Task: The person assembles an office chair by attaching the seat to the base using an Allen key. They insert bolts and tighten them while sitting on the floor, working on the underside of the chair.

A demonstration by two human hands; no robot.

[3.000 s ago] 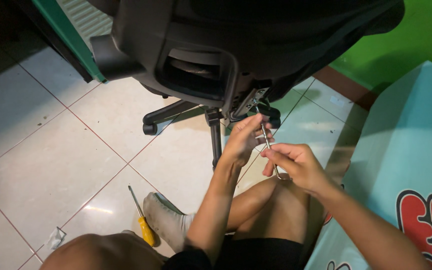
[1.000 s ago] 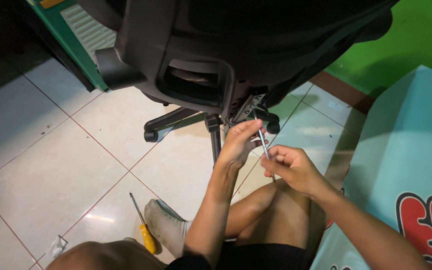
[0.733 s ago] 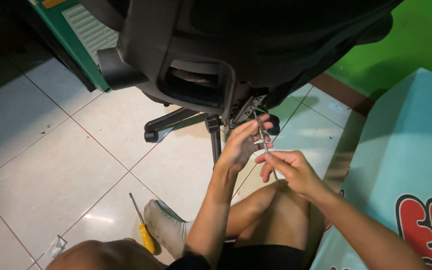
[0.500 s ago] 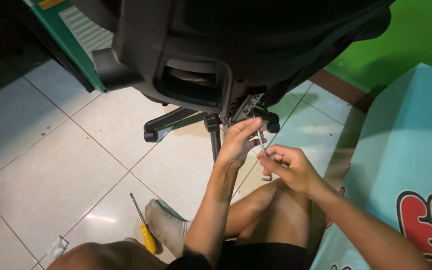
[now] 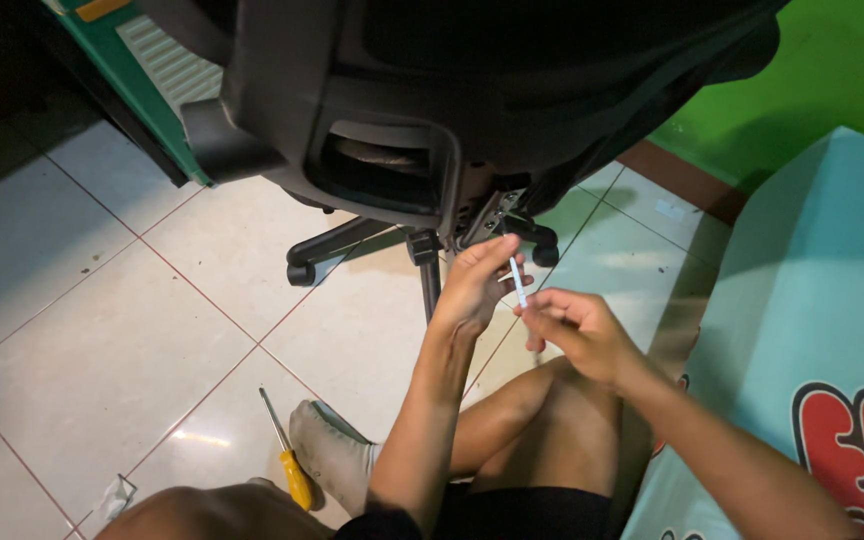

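A black office chair (image 5: 472, 90) fills the top of the head view, seen from behind and below. My left hand (image 5: 474, 285) reaches up to the metal mechanism plate (image 5: 487, 215) under the seat, fingertips touching it. My right hand (image 5: 577, 330) pinches a thin silvery tool (image 5: 518, 283), like a hex key, that points up toward that plate. Both hands hover above my bent knee (image 5: 542, 400), close together beside the chair's black centre column (image 5: 429, 275).
A yellow-handled screwdriver (image 5: 287, 455) lies on the white tiled floor (image 5: 102, 340) beside my socked foot (image 5: 332, 465). A chair leg with a caster (image 5: 302, 270) spreads left. A light blue box (image 5: 812, 330) stands right, a green wall (image 5: 842, 60) behind, and a scrap of plastic (image 5: 115, 493) lies bottom left.
My right hand has kept the thin tool at the plate, shifting slightly, while my left hand stays on the mechanism. The view has drifted a little.
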